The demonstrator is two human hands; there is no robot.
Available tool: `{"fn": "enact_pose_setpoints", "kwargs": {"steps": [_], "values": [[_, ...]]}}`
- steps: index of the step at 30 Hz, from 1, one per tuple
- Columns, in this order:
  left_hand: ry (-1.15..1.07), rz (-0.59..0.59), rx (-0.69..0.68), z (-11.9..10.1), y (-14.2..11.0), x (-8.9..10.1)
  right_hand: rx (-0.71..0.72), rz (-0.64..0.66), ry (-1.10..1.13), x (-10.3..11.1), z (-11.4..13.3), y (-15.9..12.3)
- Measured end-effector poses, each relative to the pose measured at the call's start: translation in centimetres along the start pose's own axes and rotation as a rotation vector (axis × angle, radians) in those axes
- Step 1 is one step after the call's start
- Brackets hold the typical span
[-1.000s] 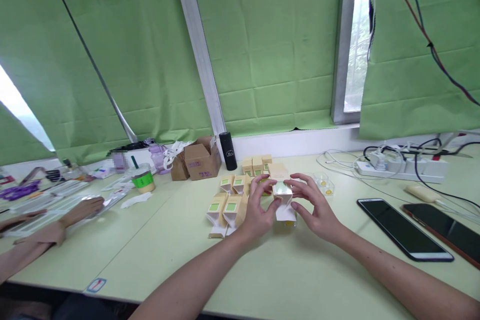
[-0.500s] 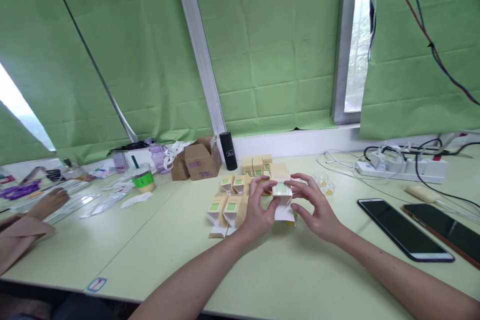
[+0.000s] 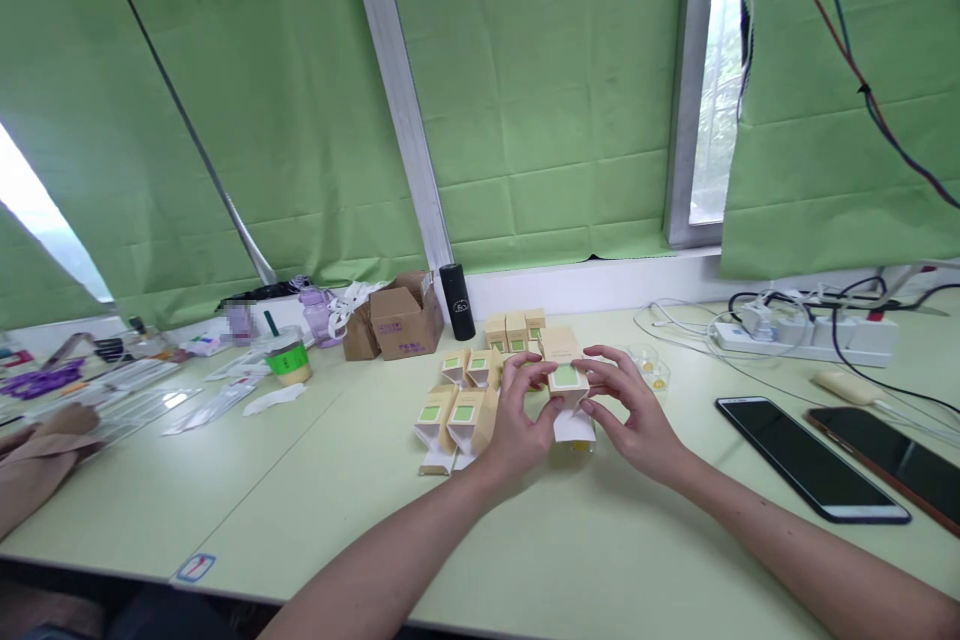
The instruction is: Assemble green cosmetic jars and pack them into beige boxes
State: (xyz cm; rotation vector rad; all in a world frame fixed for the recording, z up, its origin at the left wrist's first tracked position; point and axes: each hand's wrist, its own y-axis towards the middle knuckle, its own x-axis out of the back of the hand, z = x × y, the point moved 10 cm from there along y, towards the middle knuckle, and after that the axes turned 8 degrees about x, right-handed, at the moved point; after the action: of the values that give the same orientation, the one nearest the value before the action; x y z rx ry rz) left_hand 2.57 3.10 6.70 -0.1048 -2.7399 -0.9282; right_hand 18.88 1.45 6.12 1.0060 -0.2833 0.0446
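Note:
Between my two hands is a small tan paper box with a green label and a white flap hanging open toward me. My left hand grips its left side with thumb and fingers. On the right side, my right hand pinches it near the flap. Something yellow shows under the flap, too small to name. Left of my left hand stand several similar boxes with green windows and open front flaps. More tan boxes stand behind. Small clear containers with yellow pieces lie beyond my right hand.
At right lie two phones, a power strip with cables, and a cream adapter. A cardboard box, black bottle and green-sleeved cup stand toward the back left. Another person's hand is at far left.
My hands stay around the box, which tilts slightly so its green label shows more clearly. The other person's hand at far left has drawn back to the left.

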Motion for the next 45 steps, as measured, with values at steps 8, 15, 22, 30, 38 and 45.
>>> {"fn": "enact_pose_setpoints", "kwargs": {"steps": [8, 15, 22, 30, 38, 45], "values": [[0.029, 0.089, -0.011, -0.3, -0.4, -0.5, -0.019, -0.03, 0.017, 0.2, -0.7, -0.1], [-0.019, 0.275, -0.065, -0.7, -0.7, -1.5, -0.047, -0.082, -0.017, 0.8, -1.1, -0.1], [0.005, 0.384, -0.028, -0.2, -1.0, -2.6, -0.054, -0.118, -0.027, 1.1, -1.4, -0.1], [0.026, 0.316, -0.018, -0.1, -0.9, -2.2, -0.071, -0.099, -0.025, 0.9, -1.6, -0.2], [0.018, 0.234, -0.007, -0.3, -0.7, -1.6, -0.063, -0.081, -0.029, 0.6, -1.5, -0.3], [0.003, 0.184, 0.001, -0.2, -0.4, -1.2, -0.045, -0.054, -0.019, 0.4, -1.5, -0.4]]}}
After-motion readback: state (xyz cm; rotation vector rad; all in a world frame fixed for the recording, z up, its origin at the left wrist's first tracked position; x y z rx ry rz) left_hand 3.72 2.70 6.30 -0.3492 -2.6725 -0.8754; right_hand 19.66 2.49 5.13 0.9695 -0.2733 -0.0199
